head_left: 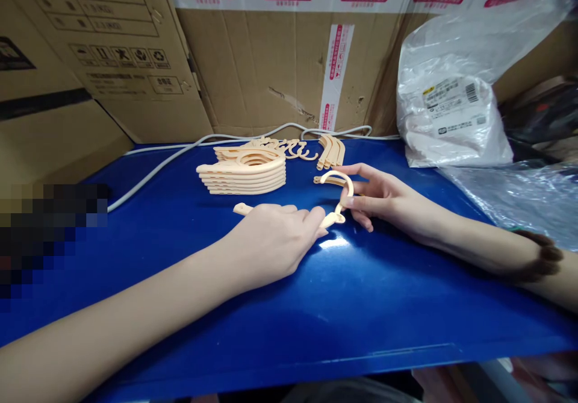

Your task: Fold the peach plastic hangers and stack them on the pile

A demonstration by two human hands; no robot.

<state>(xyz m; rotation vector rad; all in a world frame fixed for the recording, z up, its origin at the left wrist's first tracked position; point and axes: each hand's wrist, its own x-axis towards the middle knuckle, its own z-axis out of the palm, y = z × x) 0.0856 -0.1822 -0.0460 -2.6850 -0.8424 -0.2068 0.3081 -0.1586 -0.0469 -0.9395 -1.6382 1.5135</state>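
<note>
Just in front of stacked cream hanger frames [244, 177] on the blue bench [171, 306], gripping in the left hand [277, 234], with fingers wrapped round, a cream hanger piece [333, 220]. Farther right, pinching a cream hook [351, 189] between thumb and fingers of the right hand [377, 195], against the hanger piece's tip, left of a translucent plastic bag [451, 126].

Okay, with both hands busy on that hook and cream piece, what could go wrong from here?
The hook in the right hand meets the cream piece in the left hand near its end; a crooked push might strain that slim spot.

The stack lies just behind the left hand, so a bump might shift its layers.

Loose hooks lie near the white cable and might snag if it's tugged.
</note>
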